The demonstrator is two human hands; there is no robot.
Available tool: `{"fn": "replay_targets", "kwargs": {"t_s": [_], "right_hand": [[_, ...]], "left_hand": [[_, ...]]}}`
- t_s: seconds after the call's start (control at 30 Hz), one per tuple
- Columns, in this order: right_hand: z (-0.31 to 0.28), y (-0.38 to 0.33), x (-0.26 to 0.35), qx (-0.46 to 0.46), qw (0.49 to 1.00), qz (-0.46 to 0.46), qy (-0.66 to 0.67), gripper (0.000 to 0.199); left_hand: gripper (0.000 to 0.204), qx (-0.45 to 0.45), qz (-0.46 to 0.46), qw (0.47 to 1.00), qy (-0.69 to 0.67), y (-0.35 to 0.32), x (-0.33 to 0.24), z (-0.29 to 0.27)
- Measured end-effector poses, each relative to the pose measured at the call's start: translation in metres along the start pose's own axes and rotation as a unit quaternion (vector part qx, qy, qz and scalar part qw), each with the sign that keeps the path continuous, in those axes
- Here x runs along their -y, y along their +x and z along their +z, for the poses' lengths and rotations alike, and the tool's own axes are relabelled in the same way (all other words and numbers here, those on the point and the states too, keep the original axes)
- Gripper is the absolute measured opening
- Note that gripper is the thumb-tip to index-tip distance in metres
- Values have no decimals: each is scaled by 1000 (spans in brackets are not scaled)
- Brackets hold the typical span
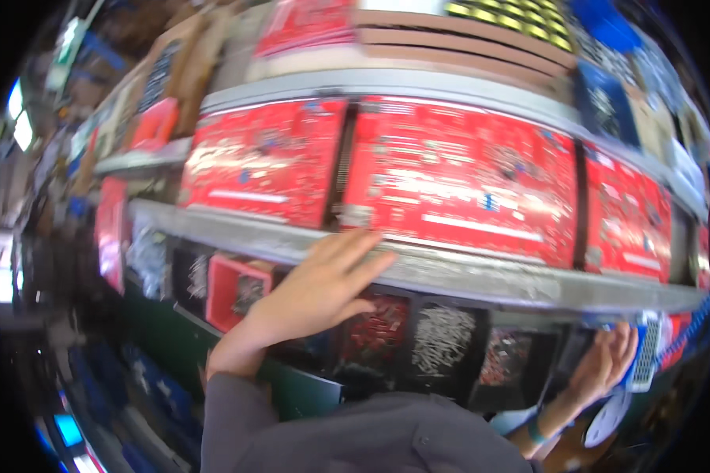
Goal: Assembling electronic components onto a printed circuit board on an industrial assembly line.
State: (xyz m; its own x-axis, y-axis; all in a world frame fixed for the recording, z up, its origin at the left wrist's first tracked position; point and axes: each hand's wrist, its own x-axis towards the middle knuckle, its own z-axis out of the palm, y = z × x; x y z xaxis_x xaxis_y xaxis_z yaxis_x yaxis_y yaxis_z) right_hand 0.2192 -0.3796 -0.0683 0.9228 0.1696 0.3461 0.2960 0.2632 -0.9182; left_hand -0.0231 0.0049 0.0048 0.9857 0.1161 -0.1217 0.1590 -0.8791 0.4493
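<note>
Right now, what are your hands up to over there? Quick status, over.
Left hand open, fingers against the grey rail below the red circuit boards. Right hand at a white and blue device. Parts bins beneath.

Everything smears with motion here: the red circuit boards on the metal shelf show only streaks, their parts too blurred to make out. The left hand covers part of the shelf's front edge and the bin behind it, and its grey sleeve runs off the bottom edge. The small bins below hold pale and reddish bits, too small to tell apart. The right hand half hides a white and blue object, what it is I cannot say. Far left dissolves into dark blur.
</note>
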Motion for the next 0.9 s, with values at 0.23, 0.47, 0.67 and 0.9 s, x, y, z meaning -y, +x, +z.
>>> {"fn": "replay_targets", "kwargs": {"t_s": [0.23, 0.47, 0.67, 0.9], "right_hand": [[-46, 23, -27, 87, 995, 38, 30, 56], [34, 17, 8, -16, 999, -10, 35, 52], [32, 18, 6, 8, 1000, -14, 27, 51], [43, 13, 15, 2, 1000, 5, -1, 49]], "left_hand": [[71, -37, 12, 999, -19, -13, 0, 14], [70, -55, 27, 998, -15, -4, -1, 20], [69, -55, 22, 998, -14, -4, 0, 21], [70, -52, 24, 998, -14, -8, 2, 17]]}}
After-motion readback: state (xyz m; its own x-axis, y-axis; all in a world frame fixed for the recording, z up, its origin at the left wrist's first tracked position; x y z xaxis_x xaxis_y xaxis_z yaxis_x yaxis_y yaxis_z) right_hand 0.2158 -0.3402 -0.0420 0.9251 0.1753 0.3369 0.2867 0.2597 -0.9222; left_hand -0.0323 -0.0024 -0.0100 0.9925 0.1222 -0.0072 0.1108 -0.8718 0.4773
